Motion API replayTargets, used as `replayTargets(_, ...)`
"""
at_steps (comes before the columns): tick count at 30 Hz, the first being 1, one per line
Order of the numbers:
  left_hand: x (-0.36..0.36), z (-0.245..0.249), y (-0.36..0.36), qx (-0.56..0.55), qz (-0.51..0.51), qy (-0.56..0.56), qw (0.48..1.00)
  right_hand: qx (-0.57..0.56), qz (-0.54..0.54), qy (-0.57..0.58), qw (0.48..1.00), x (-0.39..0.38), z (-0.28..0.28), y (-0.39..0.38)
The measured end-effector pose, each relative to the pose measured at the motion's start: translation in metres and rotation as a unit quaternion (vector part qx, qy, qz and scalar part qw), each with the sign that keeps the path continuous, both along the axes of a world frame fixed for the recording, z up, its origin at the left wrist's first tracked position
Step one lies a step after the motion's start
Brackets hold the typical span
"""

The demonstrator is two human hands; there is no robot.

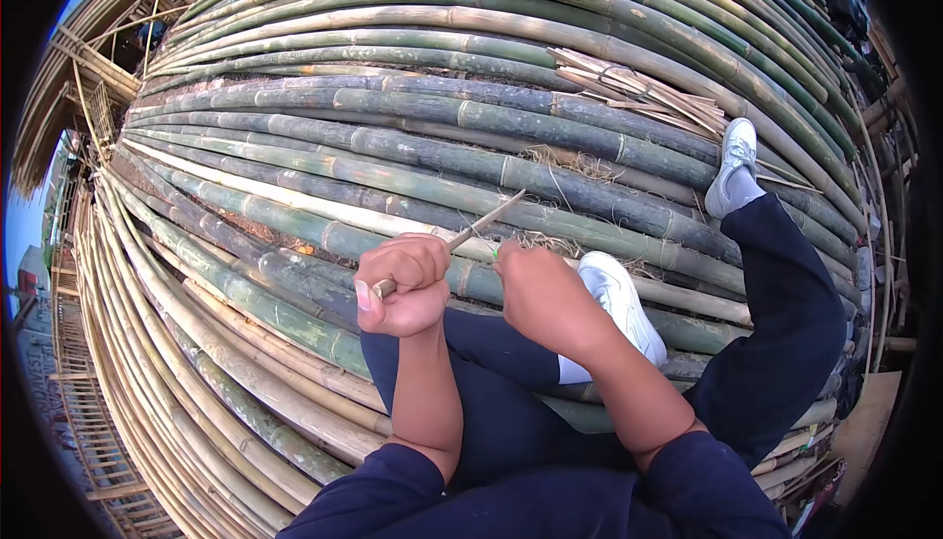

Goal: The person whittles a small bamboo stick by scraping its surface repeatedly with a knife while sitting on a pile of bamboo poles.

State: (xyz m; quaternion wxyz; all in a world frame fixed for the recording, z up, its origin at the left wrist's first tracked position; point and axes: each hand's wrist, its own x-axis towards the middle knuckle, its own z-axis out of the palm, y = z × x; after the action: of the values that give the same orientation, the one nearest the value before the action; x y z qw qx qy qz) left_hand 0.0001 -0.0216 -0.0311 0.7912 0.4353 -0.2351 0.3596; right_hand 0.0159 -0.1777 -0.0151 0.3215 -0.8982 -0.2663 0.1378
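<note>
My left hand (pixel 405 284) is wrapped round a thin bamboo stick (pixel 488 219). One end pokes out by the thumb, and the longer end slants up and to the right. Close beside it, my right hand (pixel 550 296) is closed, its back towards me. A small green bit shows at its fingers, but the rest of what it grips is hidden. Pale shavings (pixel 545 242) lie on the bamboo poles (pixel 432 156) just beyond my hands.
A bundle of split bamboo strips (pixel 638 90) lies on the poles ahead, near my outstretched white shoe (pixel 737 156). Another white shoe (pixel 621 305) is beside my right hand. Paler, thinner poles (pixel 187 372) run along the left, with a bamboo frame (pixel 83 411) past them.
</note>
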Motion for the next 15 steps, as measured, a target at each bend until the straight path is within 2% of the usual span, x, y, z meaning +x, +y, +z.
replayTargets(2, 0.000, 0.000, 0.000, 0.005, -0.004, -0.001, 1.000, 0.012, -0.014, 0.019, 1.000, -0.006, -0.002, 0.005)
replayTargets(6, -0.003, -0.001, -0.006, 0.032, -0.003, -0.003, 0.999, -0.007, -0.070, 0.000, 0.998, 0.018, -0.051, 0.021)
replayTargets(7, -0.002, -0.001, -0.004, 0.032, -0.005, -0.007, 0.999, -0.008, -0.076, 0.030, 0.997, 0.023, -0.053, 0.021)
replayTargets(9, 0.001, -0.003, 0.006, 0.001, -0.002, -0.003, 1.000, -0.009, -0.081, 0.057, 0.995, 0.030, -0.060, 0.019)
replayTargets(11, 0.002, -0.006, 0.015, -0.015, 0.006, -0.002, 1.000, 0.062, -0.122, 0.101, 0.985, 0.034, -0.064, 0.012)
replayTargets(15, 0.002, -0.011, 0.028, -0.048, 0.017, 0.002, 0.999, 0.033, -0.163, 0.108, 0.980, 0.032, -0.062, 0.004)
